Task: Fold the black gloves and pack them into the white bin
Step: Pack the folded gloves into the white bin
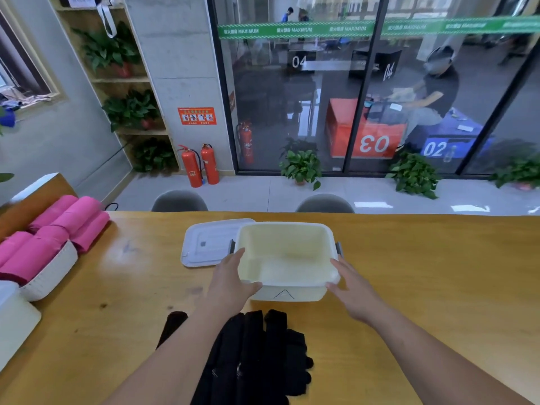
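The white bin (287, 293) stands open and empty in the middle of the wooden table (438, 273). My left hand (232, 280) holds its near left corner, thumb hooked over the rim. On the near right corner my right hand (355, 290) grips the rim the same way. The black gloves (257, 355) lie in a loose pile on the table just in front of the bin, between my forearms, partly hidden by my left arm.
The bin's white lid (209, 244) lies flat, tucked behind the bin's left side. A white basket (51, 273) of pink rolled cloths sits at the left edge, with another white container (14, 320) nearer me. Two chair backs stand beyond the far edge.
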